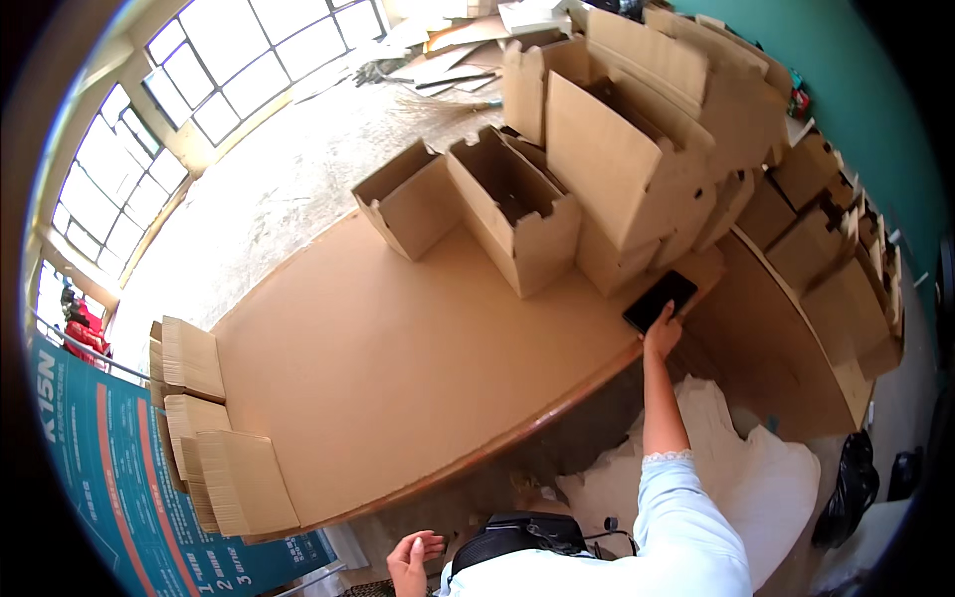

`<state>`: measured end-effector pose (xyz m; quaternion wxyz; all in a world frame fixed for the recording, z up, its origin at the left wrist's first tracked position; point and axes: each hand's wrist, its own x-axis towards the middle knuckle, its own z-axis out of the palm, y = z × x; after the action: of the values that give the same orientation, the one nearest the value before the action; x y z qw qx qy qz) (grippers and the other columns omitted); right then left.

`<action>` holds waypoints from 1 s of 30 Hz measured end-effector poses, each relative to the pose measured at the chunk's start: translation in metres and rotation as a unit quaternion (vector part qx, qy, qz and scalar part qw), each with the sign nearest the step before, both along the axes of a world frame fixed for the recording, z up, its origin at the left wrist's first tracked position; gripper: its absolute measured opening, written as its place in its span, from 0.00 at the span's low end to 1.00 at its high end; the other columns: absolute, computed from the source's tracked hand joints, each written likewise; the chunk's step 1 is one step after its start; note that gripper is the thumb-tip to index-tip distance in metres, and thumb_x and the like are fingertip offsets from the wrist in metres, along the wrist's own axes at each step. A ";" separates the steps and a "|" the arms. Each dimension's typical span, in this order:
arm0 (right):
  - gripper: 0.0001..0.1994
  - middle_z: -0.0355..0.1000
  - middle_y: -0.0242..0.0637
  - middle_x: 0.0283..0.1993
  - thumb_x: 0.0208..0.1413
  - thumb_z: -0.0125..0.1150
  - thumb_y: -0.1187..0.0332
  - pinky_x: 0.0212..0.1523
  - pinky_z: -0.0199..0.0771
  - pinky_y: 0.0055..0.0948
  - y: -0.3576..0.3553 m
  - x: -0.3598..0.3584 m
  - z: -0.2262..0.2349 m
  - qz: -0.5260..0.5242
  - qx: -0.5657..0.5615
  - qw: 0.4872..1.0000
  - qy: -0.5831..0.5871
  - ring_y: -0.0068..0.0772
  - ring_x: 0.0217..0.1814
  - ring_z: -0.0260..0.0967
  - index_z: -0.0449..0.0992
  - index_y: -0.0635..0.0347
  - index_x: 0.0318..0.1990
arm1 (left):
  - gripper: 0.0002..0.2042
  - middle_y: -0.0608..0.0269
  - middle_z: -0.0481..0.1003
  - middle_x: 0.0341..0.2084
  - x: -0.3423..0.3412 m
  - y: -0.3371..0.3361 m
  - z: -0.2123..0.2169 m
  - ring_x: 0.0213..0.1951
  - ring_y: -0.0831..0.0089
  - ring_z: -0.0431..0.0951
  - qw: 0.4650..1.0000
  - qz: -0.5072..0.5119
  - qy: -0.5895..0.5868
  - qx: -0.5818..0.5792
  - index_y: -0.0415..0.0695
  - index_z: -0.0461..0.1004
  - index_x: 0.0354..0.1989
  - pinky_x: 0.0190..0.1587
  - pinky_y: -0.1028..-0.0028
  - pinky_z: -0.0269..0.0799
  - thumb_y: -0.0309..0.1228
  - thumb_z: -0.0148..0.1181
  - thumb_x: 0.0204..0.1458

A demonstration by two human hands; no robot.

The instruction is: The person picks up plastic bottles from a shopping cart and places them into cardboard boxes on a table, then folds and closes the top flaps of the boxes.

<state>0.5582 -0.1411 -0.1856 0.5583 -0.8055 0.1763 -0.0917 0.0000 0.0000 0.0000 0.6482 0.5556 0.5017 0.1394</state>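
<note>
A black smartphone (661, 301) lies at the right end of the cardboard-topped table (398, 368), screen up. My right hand (663, 332) grips its near edge, the arm stretched forward. Down by the lower edge of the picture, my left hand (413, 559) hangs beside a black waist bag (517, 537). Nothing shows in its loosely bent fingers. Beyond the phone, open brown cardboard boxes (517, 214) stand on the tabletop, with more piled behind them.
Cardboard box flaps (244, 478) rise along the table's left end, next to a teal printed banner (99, 458). To the right, more boxes (846, 298) stand by a green wall. Pale sheeting (741, 468) lies below the table, near a black plastic bag (851, 488).
</note>
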 end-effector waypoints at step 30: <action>0.21 0.75 0.46 0.47 0.46 0.68 0.55 0.50 0.73 0.46 0.292 -0.011 0.241 0.405 -0.596 0.686 -0.105 0.48 0.51 0.72 0.75 0.55 0.45 | 0.12 0.56 0.80 0.33 -0.072 0.114 -0.049 0.36 0.73 0.80 0.983 0.102 -0.141 0.063 0.33 0.75 0.43 0.41 0.75 0.76 0.29 0.50 0.61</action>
<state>0.5475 0.1509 0.0553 -0.0417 -0.9467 -0.3184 -0.0260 -0.0721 0.1135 -0.0494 0.6583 0.5161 0.4497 0.3131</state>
